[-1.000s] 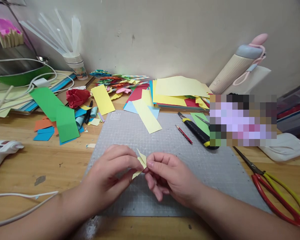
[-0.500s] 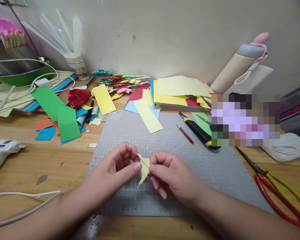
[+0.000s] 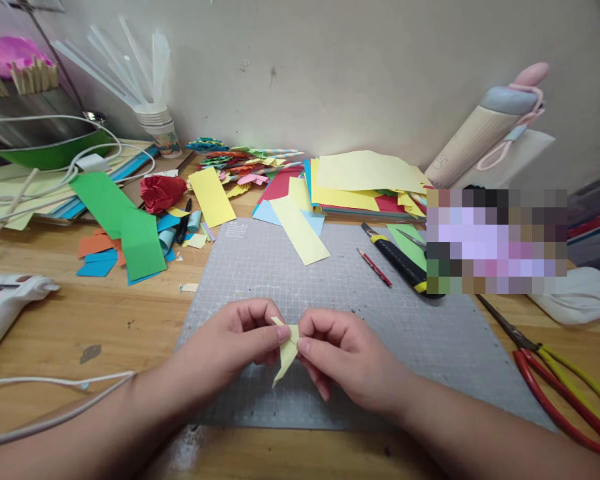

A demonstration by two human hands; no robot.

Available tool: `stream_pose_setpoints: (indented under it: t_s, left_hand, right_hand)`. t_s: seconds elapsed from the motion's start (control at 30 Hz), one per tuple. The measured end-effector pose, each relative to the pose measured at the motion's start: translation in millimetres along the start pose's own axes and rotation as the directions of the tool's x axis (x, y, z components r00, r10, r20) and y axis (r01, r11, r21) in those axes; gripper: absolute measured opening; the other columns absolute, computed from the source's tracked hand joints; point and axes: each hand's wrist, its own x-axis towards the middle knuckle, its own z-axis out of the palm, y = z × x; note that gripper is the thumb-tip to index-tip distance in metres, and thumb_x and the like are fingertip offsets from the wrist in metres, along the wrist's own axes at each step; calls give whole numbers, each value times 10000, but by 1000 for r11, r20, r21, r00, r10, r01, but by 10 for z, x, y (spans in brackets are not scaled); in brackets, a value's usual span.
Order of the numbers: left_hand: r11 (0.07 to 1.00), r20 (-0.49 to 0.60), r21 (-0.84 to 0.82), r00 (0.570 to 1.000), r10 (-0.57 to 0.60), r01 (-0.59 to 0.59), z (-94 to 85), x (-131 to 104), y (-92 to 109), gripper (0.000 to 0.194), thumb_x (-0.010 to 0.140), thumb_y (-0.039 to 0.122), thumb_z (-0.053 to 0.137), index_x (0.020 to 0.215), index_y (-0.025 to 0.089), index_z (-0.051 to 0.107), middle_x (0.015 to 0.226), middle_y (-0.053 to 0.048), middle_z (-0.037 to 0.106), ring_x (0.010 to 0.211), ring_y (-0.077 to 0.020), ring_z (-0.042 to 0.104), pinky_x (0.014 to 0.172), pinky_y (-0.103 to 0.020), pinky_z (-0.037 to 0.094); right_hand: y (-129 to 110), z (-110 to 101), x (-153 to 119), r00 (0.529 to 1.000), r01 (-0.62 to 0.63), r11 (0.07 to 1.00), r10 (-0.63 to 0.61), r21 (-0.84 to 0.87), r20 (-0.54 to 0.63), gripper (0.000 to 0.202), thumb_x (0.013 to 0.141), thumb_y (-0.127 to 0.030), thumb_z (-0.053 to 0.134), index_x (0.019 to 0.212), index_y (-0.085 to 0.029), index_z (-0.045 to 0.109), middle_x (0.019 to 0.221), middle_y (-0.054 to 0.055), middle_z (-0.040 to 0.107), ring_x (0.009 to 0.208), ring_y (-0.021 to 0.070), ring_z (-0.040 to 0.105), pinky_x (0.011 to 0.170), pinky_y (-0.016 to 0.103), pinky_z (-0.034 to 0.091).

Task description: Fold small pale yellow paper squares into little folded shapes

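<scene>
A small folded piece of pale yellow paper [image 3: 289, 347] is pinched between both hands above the grey cutting mat [image 3: 410, 347]. My left hand [image 3: 253, 337] grips its left side, thumb on top and fingers curled behind. On the right edge, my right hand [image 3: 337, 350] holds it between thumb and index finger, with the other fingers curled below. One narrow pointed end of the paper hangs down toward me, and another tip sticks up at the upper left. The fingers hide part of the folds.
Pale yellow strips [image 3: 303, 233], a red pencil [image 3: 375, 268] and a black-and-yellow cutter [image 3: 397, 257] lie beyond the hands. Scissors [image 3: 555, 387] are at right, green paper [image 3: 143, 243] and a white glue gun [image 3: 15, 300] at left. A paper stack [image 3: 370, 177] is behind.
Both hands have shifted slightly down with the paper. My left thumb now lies further over the paper, and the two hands are closer together. The whole view has shifted a little.
</scene>
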Motion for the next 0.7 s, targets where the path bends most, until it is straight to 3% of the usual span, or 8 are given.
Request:
stream_pose_setpoints:
  t_s: [0.2,0.3,0.5,0.7]
  left_hand:
    - [996,-59,86,998,24,-19,54,-15,40,206,783,335,627,686,170,551,598,49,520,570,-94,433,563,-226,340]
    - [995,-69,99,998,12,-5,78,-13,50,203,758,340,633,688,169,550,595,47,509,570,-99,429,556,-232,338]
    - [994,20,102,999,-29,27,53,-21,13,217,764,353,644,714,169,539,596,49,498,570,-96,413,543,-225,328]
    - [995,68,93,997,-49,42,37,-47,9,220,780,355,645,713,173,542,597,46,518,566,-99,438,548,-229,339]
  right_hand:
    - [15,21,-5,1000,-19,1000,18,18,18,149,807,-252,523,676,-189,489,535,-67,515,391,56,459,416,188,357]
    - [5,34,-7,1000,-19,1000,19,-16,-19,172,797,-268,528,653,-201,460,488,-85,461,365,55,393,378,186,315]
    - [-27,30,-25,992,108,977,-118,-182,-43,203,748,-193,506,562,-195,426,493,-84,357,465,63,300,439,199,250]
    - [8,23,-42,999,-24,997,28,-80,41,199,771,-263,548,616,-206,438,476,-82,424,394,64,371,390,195,269]
